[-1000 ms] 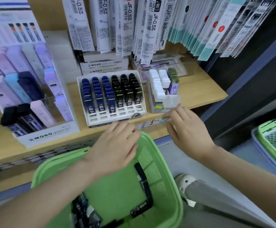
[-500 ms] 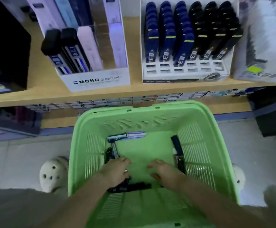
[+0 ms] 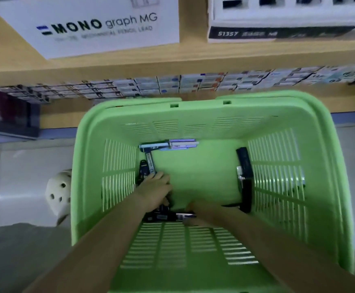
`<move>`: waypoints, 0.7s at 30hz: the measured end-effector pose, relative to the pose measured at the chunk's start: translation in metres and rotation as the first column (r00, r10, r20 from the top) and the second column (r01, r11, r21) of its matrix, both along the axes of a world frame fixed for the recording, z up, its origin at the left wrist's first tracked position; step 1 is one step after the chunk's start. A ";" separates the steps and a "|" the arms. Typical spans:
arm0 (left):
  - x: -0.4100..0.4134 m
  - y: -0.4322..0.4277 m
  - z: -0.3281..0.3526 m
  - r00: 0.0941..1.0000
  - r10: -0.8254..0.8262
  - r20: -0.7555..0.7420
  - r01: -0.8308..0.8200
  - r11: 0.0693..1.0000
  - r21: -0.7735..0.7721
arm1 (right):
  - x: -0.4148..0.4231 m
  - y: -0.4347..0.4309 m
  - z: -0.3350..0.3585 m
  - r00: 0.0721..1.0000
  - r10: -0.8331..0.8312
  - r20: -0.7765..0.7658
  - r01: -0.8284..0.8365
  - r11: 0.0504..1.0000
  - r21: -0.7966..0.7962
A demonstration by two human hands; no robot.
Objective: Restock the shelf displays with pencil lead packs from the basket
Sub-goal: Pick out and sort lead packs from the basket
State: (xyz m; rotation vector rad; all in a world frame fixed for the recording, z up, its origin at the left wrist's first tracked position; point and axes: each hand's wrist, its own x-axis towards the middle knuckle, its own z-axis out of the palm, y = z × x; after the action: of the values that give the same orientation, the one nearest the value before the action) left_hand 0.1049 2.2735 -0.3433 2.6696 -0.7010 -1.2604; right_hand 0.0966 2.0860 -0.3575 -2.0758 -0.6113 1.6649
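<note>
Both hands have shifted toward the near wall of the slatted green plastic basket (image 3: 324,187), where a slim, flat black pencil lead pack (image 3: 163,217) lies crosswise, long axis left to right. The left hand (image 3: 154,192) bends its fingers down just beyond the pack. The right hand (image 3: 202,210) meets the pack's right end, and I cannot tell whether either hand grips.

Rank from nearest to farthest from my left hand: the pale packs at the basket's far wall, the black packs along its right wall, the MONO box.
From the left hand:
1. pale packs, basket far wall.
2. black packs, right wall.
3. MONO box, up on the shelf.
</note>
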 end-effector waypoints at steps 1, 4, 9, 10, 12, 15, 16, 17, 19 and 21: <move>0.000 0.000 -0.001 1.000 -0.016 0.010 0.016 1.000 0.011 | -0.002 0.001 -0.001 1.000 0.001 0.003 -0.001 1.000 -0.003; -0.001 0.000 -0.002 0.998 -0.029 0.064 0.027 0.999 0.032 | -0.006 0.001 0.000 1.000 -0.025 -0.001 0.025 0.999 -0.024; 0.004 -0.018 0.007 0.805 0.594 -0.016 -0.586 0.789 -0.188 | 0.008 -0.009 0.016 0.979 -0.205 0.006 0.205 0.978 -0.039; 0.008 -0.023 0.013 0.637 0.760 -0.131 -0.765 0.602 -0.227 | 0.012 -0.012 0.021 0.963 -0.269 0.026 0.270 0.962 -0.046; 0.018 -0.032 0.028 0.233 0.897 -0.376 -0.960 0.150 -0.238 | 0.020 -0.015 0.035 0.894 -0.438 0.097 0.439 0.898 0.008; 0.023 -0.041 0.059 -0.043 0.819 -0.573 -0.993 -0.099 -0.066 | 0.025 -0.012 0.061 0.767 -0.602 0.223 0.572 0.798 0.187; 0.021 -0.043 0.068 -0.040 0.799 -0.600 -0.997 -0.068 -0.025 | 0.024 -0.007 0.068 0.742 -0.622 0.251 0.579 0.783 0.228; 0.018 -0.044 0.076 -0.036 0.778 -0.627 -0.999 -0.053 -0.008 | 0.022 -0.001 0.075 0.724 -0.638 0.261 0.580 0.769 0.270; 0.012 -0.046 0.089 -0.054 0.723 -0.689 -0.995 -0.098 -0.025 | 0.016 0.013 0.086 0.721 -0.650 0.240 0.561 0.751 0.350; 0.009 -0.043 0.097 -0.078 0.710 -0.700 -0.981 -0.178 -0.071 | 0.008 0.027 0.096 0.760 -0.611 0.222 0.478 0.756 0.447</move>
State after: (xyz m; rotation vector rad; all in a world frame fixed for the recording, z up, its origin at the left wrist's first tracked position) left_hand 0.1139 2.2302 -0.2459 1.3290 0.8171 -0.7542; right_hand 0.1047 2.1132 -0.2618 -2.0135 -0.3163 0.7718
